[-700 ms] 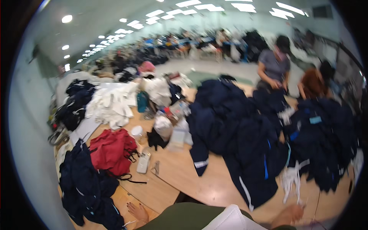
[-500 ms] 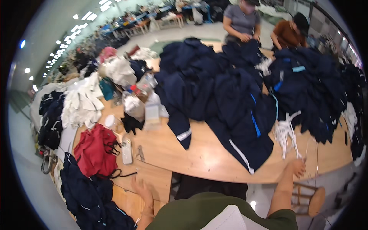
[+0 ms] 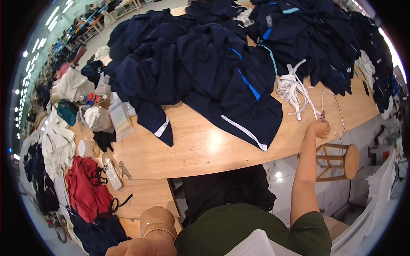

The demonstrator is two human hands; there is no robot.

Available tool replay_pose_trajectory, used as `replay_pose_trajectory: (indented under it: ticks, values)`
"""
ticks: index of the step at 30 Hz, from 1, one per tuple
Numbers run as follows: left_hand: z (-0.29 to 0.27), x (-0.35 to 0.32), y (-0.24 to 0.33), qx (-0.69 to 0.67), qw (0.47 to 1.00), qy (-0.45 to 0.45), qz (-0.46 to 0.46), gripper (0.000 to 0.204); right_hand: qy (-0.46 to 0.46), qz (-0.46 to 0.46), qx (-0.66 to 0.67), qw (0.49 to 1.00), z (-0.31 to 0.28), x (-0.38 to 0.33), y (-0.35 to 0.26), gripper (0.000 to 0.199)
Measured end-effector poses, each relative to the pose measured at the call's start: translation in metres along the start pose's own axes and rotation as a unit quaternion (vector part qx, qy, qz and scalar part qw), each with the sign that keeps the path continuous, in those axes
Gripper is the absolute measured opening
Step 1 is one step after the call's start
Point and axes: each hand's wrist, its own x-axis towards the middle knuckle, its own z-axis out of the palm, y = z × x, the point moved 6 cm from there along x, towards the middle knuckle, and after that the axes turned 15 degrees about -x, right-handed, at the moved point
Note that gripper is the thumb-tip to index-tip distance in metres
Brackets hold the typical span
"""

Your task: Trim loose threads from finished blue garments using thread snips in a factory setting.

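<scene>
navy garments (image 3: 200, 64), striped in blue and white; white straps (image 3: 289, 87); red cloth (image 3: 87, 187); light-brown table (image 3: 192, 147)

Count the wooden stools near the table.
1: a wooden stool on the floor at the right, just past the table's near edge, below the right hand in the picture. Others may be hidden underneath.

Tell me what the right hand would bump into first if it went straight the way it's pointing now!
Probably the loose end of the white straps, near the tip of the small tool in the right hand. The navy clothes lie farther on. Depth is unclear; it might pass above.
</scene>
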Motion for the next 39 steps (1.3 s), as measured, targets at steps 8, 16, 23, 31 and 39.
replay_pose_trajectory:
  ticks: [8, 16, 23, 31, 39]
  values:
    - [-0.023, -0.008, -0.033, -0.16, 0.976, 0.033, -0.142, 0.007, -0.007, 0.029, 0.083, 0.996, 0.006, -0.001, 0.003, 0.029]
    - [-0.036, -0.013, -0.074, -0.265, 0.929, 0.034, -0.255, 0.013, -0.03, -0.015, 0.064, 0.997, -0.009, -0.01, -0.011, 0.029]
    - [-0.097, -0.057, -0.055, -0.013, 0.896, 0.268, -0.354, 0.016, -0.039, -0.006, 0.12, 0.992, -0.004, -0.006, 0.004, 0.025]
    - [-0.111, -0.319, 0.06, 0.12, 0.384, 0.155, -0.902, 0.015, -0.026, 0.014, 0.165, 0.986, 0.001, -0.008, 0.004, 0.026]
    - [-0.091, -0.313, 0.057, 0.195, 0.372, 0.274, -0.865, 0.016, -0.067, -0.025, 0.118, 0.99, 0.004, -0.002, 0.003, 0.03]
